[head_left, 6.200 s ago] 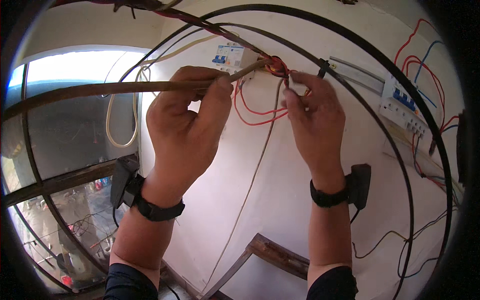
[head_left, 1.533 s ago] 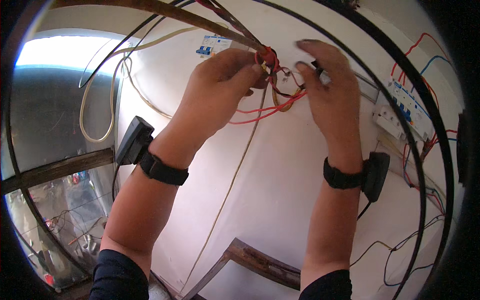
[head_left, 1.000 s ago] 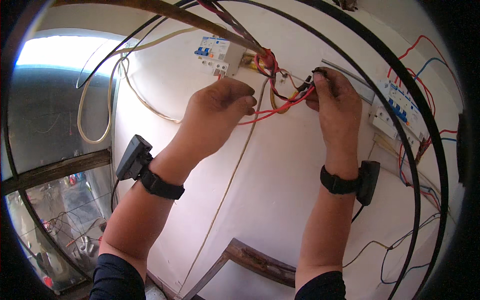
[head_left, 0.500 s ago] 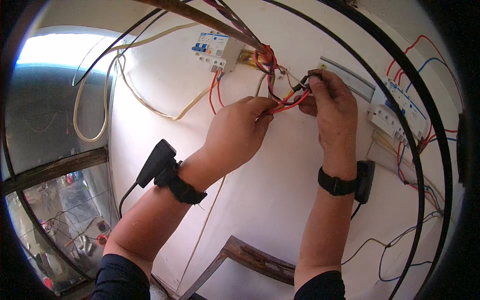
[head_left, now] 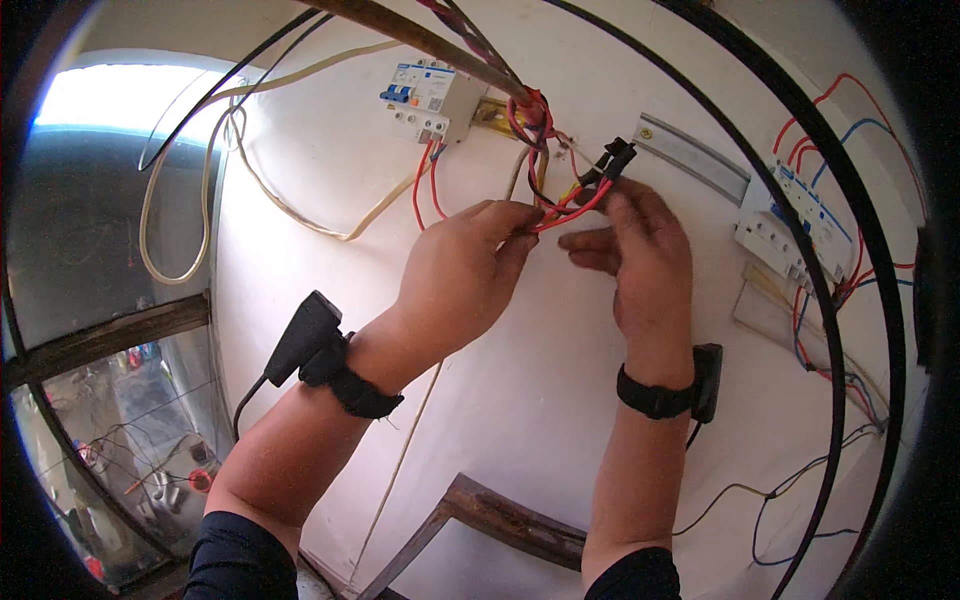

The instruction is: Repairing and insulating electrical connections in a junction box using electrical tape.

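My left hand [head_left: 462, 270] is closed in a pinch on a bundle of red wires [head_left: 560, 222], with thumb and forefinger together. The bundle hangs from a metal pipe [head_left: 450, 50] and also has black and yellow strands. Its upper right end carries black taped wire ends [head_left: 614, 158], which stick up uncovered. Just below them is my right hand [head_left: 648, 250], fingers apart and slightly blurred, with nothing visible in it. Its fingertips come close to the wires; whether they touch, I cannot tell.
A circuit breaker [head_left: 430, 100] is mounted at left, and another breaker group [head_left: 795, 225] at right. Between them runs a metal rail [head_left: 690, 155]. Thick black cables [head_left: 835, 350] loop down the right side. A wooden chair frame [head_left: 510, 520] stands below; a window [head_left: 110, 200] is at left.
My right hand has let go of the black taped ends and dropped lower, its fingers opening. My left hand keeps its pinch on the wires.
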